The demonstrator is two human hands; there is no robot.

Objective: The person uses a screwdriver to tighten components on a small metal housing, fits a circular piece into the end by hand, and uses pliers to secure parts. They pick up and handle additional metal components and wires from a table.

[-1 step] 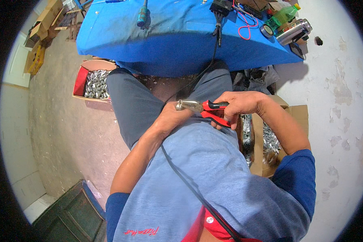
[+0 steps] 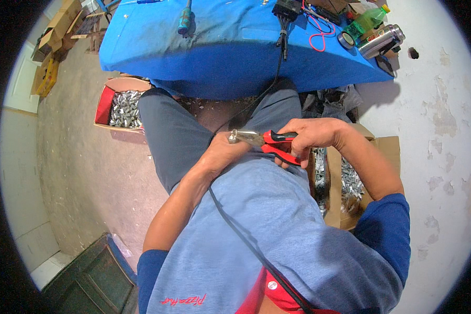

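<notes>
Over my lap, my right hand point(image 2: 315, 134) is wrapped round the red and black handles of a pair of pliers point(image 2: 275, 137). The pliers' metal jaws point left and reach to a small silver metal piece point(image 2: 233, 136). My left hand point(image 2: 224, 153) is closed at that spot, its fingers pinching the piece. Most of the piece is hidden by the fingers and jaws, so its exact shape is unclear. A dark cable point(image 2: 230, 220) runs down over my shirt, beside my left wrist.
Ahead stands a blue-covered table point(image 2: 220, 68) bearing a teal-handled tool point(image 2: 184, 23), a black cable box point(image 2: 287, 9), a green bottle point(image 2: 368, 22) and a steel flask point(image 2: 380, 42). Boxes of small metal parts sit at left point(image 2: 103, 110) and right point(image 2: 387, 149), beside a peeling wall point(image 2: 439, 157).
</notes>
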